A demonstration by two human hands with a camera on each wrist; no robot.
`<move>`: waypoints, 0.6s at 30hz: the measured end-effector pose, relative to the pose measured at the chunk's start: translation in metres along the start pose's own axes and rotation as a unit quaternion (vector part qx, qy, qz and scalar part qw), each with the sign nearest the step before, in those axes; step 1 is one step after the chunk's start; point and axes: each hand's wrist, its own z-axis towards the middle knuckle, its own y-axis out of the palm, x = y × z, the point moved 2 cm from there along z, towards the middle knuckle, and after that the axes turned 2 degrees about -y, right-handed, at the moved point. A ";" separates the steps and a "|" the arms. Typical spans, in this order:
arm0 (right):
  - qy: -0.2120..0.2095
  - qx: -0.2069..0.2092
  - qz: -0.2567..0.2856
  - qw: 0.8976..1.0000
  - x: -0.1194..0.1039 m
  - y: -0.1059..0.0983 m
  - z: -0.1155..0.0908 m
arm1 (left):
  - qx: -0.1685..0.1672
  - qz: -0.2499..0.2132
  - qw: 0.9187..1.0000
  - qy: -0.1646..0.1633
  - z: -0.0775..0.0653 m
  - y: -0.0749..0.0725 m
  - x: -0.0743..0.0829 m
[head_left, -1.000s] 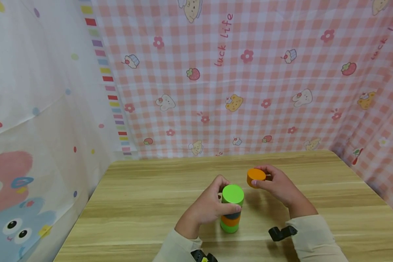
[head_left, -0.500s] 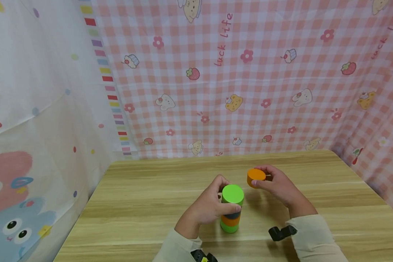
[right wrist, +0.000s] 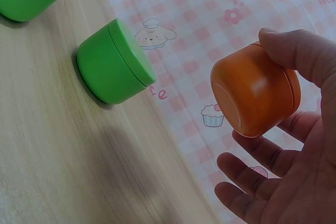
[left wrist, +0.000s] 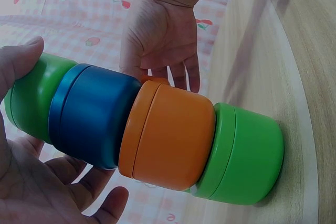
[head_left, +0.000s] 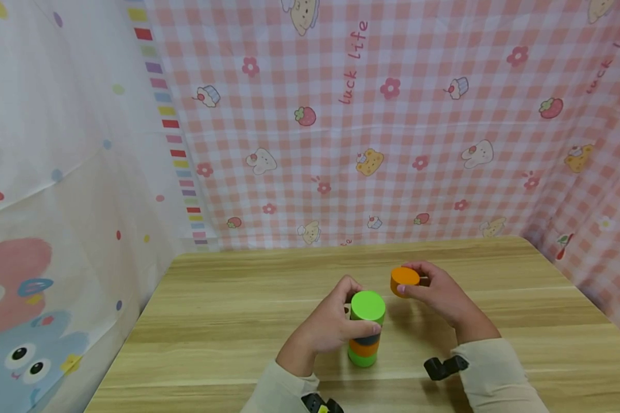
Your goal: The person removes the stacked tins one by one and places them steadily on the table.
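My left hand (head_left: pixel 328 324) holds the top green jar (head_left: pixel 368 307) of an upright stack, thumb on the near side. Below it in the left wrist view come a dark blue jar (left wrist: pixel 97 116), an orange jar (left wrist: pixel 170 135) and a lower green jar (left wrist: pixel 244 156) standing on the table. To the right and farther back, my right hand (head_left: pixel 441 295) pinches a separate orange jar (head_left: pixel 405 278) between thumb and fingers, raised off the table. Another green jar (right wrist: pixel 115 64) stands on the table in the right wrist view; I cannot make it out in the head view.
The wood-grain table (head_left: pixel 227 304) runs back to a pink checked cloth (head_left: pixel 289 149). A white patterned cloth (head_left: pixel 82 172) hangs at the left. Small black cameras are strapped at both sleeves, the right-hand camera (head_left: pixel 444 367) low over the tabletop.
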 end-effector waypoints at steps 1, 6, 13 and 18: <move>-0.001 0.000 -0.001 1.000 0.000 0.000 0.000 | 0.000 0.000 1.000 -0.001 0.000 0.000 0.000; -0.002 0.000 0.003 1.000 0.000 0.000 0.001 | 0.000 0.001 1.000 -0.004 0.000 0.000 0.000; 0.005 0.001 -0.002 1.000 0.002 -0.001 0.002 | 0.001 0.002 1.000 -0.005 0.000 0.000 0.000; 0.008 0.000 -0.002 1.000 0.005 -0.001 0.002 | 0.000 -0.002 1.000 -0.006 0.000 0.000 0.000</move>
